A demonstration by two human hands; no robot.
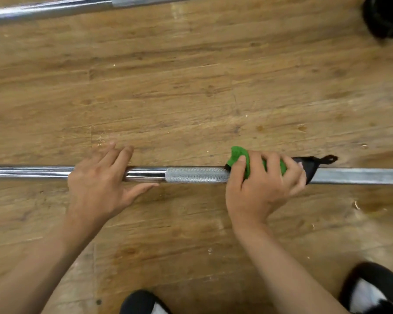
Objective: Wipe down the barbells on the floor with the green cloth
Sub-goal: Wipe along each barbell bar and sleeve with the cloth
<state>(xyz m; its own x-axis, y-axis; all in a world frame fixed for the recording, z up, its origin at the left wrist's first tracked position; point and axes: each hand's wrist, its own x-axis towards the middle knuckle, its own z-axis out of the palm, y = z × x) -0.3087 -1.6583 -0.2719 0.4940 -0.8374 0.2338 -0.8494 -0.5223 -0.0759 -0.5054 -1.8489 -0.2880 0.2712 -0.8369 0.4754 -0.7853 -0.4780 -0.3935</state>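
Near barbell (195,175): long steel bar, lies flat on wooden floor (191,87), runs level across lower middle of frame, edge to edge. Left stretch polished chrome, centre stretch knurled, right stretch duller grey.
Far barbell (55,9): upper left of frame, slightly tilted, chrome with grey section at its right.
Green cloth (238,155): bright green, bunched, draped over near barbell right of centre, gripped by right hand (263,184).

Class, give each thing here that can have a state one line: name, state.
near barbell: flat on the floor, under both hands.
far barbell: flat on the floor, untouched.
green cloth: bunched over the near barbell.
left hand: fingers straight, resting on the near barbell.
right hand: grips the green cloth.
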